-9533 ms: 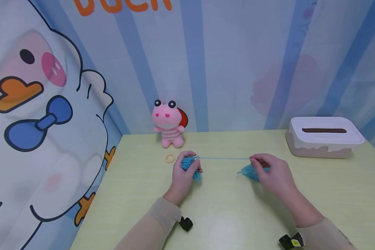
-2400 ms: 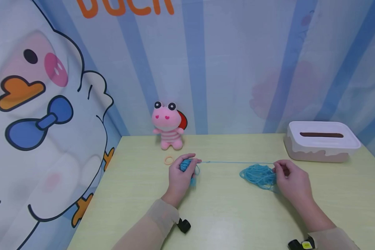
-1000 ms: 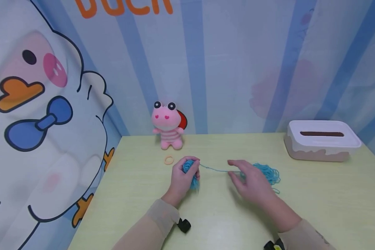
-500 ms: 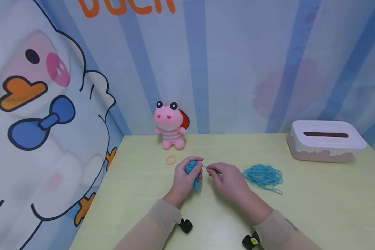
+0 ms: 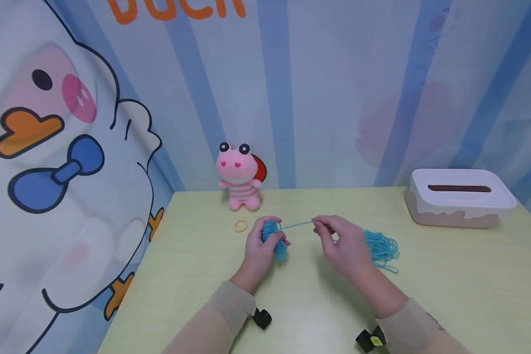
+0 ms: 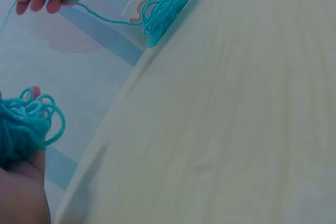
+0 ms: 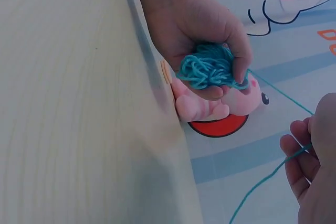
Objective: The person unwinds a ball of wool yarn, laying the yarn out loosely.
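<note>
My left hand [image 5: 257, 253] grips a wound bundle of blue yarn [image 5: 272, 233], its thumb across the front; loose loops stick out of the bundle in the left wrist view. From this bundle a taut strand [image 5: 297, 224] runs to my right hand [image 5: 347, 246], which pinches it between thumb and fingertips. In the right wrist view the strand [image 7: 262, 183] leaves the right hand on its other side. It leads to a loose pile of blue yarn [image 5: 382, 248] lying on the table, partly hidden behind the right hand in the head view.
A pink plush toy [image 5: 239, 177] stands at the back of the table [image 5: 301, 305], with a small orange ring [image 5: 241, 225] in front of it. At the back right sits a white-lidded tissue box [image 5: 460, 199]. A printed curtain [image 5: 327, 98] hangs behind the table.
My right hand came from the far right to close beside the left hand, then drew back a little, pulling the strand taut. The left hand stays in place; the yarn pile has spread out.
</note>
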A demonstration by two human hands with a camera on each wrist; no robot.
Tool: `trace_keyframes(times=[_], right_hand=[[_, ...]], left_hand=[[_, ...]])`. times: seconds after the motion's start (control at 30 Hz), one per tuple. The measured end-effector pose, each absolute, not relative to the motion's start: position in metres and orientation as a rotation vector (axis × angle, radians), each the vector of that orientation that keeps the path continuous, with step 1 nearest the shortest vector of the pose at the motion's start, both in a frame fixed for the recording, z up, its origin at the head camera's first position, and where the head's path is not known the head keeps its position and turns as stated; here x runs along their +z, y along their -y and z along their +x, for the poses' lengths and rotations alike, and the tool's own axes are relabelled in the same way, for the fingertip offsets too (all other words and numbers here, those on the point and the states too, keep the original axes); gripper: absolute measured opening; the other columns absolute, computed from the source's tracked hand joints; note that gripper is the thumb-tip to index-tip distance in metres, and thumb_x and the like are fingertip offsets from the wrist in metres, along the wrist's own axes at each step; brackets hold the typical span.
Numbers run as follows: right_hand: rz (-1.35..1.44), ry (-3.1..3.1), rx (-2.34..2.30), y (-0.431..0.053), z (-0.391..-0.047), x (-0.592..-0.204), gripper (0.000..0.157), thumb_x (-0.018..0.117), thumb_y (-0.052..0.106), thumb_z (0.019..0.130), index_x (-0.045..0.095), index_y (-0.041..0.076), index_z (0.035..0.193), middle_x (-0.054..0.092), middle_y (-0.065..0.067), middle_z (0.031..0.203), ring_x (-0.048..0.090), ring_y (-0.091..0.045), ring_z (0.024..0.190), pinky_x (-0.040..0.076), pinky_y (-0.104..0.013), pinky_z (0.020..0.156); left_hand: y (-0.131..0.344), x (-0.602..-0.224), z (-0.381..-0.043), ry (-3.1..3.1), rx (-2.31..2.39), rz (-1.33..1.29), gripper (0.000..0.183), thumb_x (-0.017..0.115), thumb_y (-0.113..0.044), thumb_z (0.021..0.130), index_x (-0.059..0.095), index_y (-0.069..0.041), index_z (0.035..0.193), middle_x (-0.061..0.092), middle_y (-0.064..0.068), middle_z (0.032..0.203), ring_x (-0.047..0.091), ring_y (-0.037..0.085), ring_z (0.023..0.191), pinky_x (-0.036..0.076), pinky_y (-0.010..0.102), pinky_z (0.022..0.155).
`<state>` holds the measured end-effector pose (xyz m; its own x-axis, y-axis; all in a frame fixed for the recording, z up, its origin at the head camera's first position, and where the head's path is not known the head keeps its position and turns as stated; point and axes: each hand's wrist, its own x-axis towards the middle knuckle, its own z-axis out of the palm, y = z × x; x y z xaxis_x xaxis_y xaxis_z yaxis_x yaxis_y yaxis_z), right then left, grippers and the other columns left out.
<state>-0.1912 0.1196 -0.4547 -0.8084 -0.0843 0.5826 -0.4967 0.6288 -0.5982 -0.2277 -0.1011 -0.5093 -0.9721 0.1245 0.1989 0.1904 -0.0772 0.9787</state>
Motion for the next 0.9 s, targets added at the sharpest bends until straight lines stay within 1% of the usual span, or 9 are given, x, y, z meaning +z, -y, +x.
trace_keyframes(times=[0.13, 0.2, 0.3, 0.4, 0.47, 0.5, 0.63, 0.73, 0.9], right_hand=[[0.475, 2.256, 1.059, -0.133, -0.189, -0.46, 0.015, 0.078, 0.0, 0.099, 0.081, 0.003, 0.113, 0.083, -0.006, 0.093, 0.078, -0.021, 0.082, 0.06, -0.021, 0.064], [0.472, 2.232, 1.059, -0.141, -0.188, -0.463, 0.015, 0.078, -0.002, 0.098, 0.081, 0.003, 0.112, 0.082, -0.006, 0.092, 0.077, -0.021, 0.079, 0.058, -0.016, 0.064], [0.432, 2.218, 1.073, -0.155, -0.187, -0.467, 0.014, 0.077, -0.002, 0.098, 0.081, 0.002, 0.111, 0.082, -0.006, 0.09, 0.077, -0.019, 0.077, 0.053, -0.008, 0.067], [0.377, 2.208, 1.077, -0.171, -0.188, -0.471, 0.013, 0.078, -0.002, 0.098, 0.081, 0.002, 0.11, 0.082, -0.007, 0.089, 0.075, -0.012, 0.077, 0.05, -0.003, 0.071], [0.347, 2.2, 1.069, -0.18, -0.188, -0.472, 0.013, 0.078, -0.002, 0.098, 0.082, 0.002, 0.11, 0.083, -0.007, 0.089, 0.073, -0.007, 0.078, 0.049, -0.001, 0.073], [0.338, 2.194, 1.064, -0.184, -0.187, -0.473, 0.013, 0.078, -0.002, 0.098, 0.082, 0.001, 0.11, 0.083, -0.007, 0.089, 0.071, -0.004, 0.079, 0.049, 0.0, 0.074], [0.287, 2.178, 1.073, -0.198, -0.186, -0.473, 0.012, 0.077, -0.001, 0.099, 0.082, 0.001, 0.109, 0.083, -0.009, 0.089, 0.063, 0.014, 0.082, 0.048, 0.002, 0.074], [0.23, 2.177, 1.095, -0.206, -0.185, -0.473, 0.011, 0.076, -0.001, 0.1, 0.082, 0.0, 0.11, 0.082, -0.012, 0.089, 0.055, 0.026, 0.085, 0.048, 0.001, 0.071], [0.183, 2.172, 1.1, -0.218, -0.182, -0.476, 0.012, 0.075, 0.0, 0.1, 0.081, -0.002, 0.111, 0.082, -0.015, 0.089, 0.053, 0.03, 0.085, 0.048, 0.0, 0.069]], left_hand=[[0.101, -0.512, -0.23, 2.012, -2.276, -0.339, 0.028, 0.061, 0.001, 0.108, 0.052, 0.012, 0.132, 0.062, 0.035, 0.14, 0.078, 0.021, 0.094, 0.07, 0.034, 0.085], [0.101, -0.513, -0.231, 1.966, -2.297, -0.341, 0.027, 0.064, 0.001, 0.107, 0.051, 0.011, 0.129, 0.059, 0.035, 0.15, 0.078, 0.026, 0.098, 0.07, 0.036, 0.085], [0.102, -0.514, -0.23, 1.966, -2.292, -0.309, 0.027, 0.073, -0.005, 0.104, 0.054, 0.001, 0.121, 0.072, 0.03, 0.131, 0.078, 0.029, 0.089, 0.071, 0.035, 0.08], [0.103, -0.514, -0.229, 2.012, -2.266, -0.276, 0.03, 0.08, -0.013, 0.101, 0.055, -0.009, 0.117, 0.076, 0.016, 0.105, 0.075, 0.024, 0.077, 0.069, 0.032, 0.073], [0.104, -0.513, -0.229, 2.04, -2.241, -0.269, 0.031, 0.081, -0.016, 0.101, 0.057, -0.011, 0.119, 0.073, 0.006, 0.095, 0.071, 0.018, 0.071, 0.066, 0.03, 0.069], [0.104, -0.513, -0.228, 2.045, -2.233, -0.278, 0.031, 0.08, -0.015, 0.102, 0.057, -0.008, 0.122, 0.071, 0.003, 0.091, 0.069, 0.016, 0.069, 0.065, 0.028, 0.067], [0.103, -0.511, -0.227, 2.023, -2.215, -0.299, 0.035, 0.074, -0.008, 0.103, 0.057, 0.001, 0.133, 0.065, 0.0, 0.094, 0.063, 0.013, 0.066, 0.06, 0.025, 0.063], [0.102, -0.509, -0.226, 2.033, -2.188, -0.284, 0.034, 0.072, -0.005, 0.103, 0.06, 0.001, 0.135, 0.063, 0.002, 0.101, 0.062, 0.014, 0.068, 0.059, 0.023, 0.065], [0.101, -0.511, -0.228, 2.019, -2.201, -0.239, 0.025, 0.07, -0.003, 0.104, 0.062, 0.004, 0.126, 0.068, 0.011, 0.104, 0.077, 0.02, 0.082, 0.069, 0.029, 0.078]])
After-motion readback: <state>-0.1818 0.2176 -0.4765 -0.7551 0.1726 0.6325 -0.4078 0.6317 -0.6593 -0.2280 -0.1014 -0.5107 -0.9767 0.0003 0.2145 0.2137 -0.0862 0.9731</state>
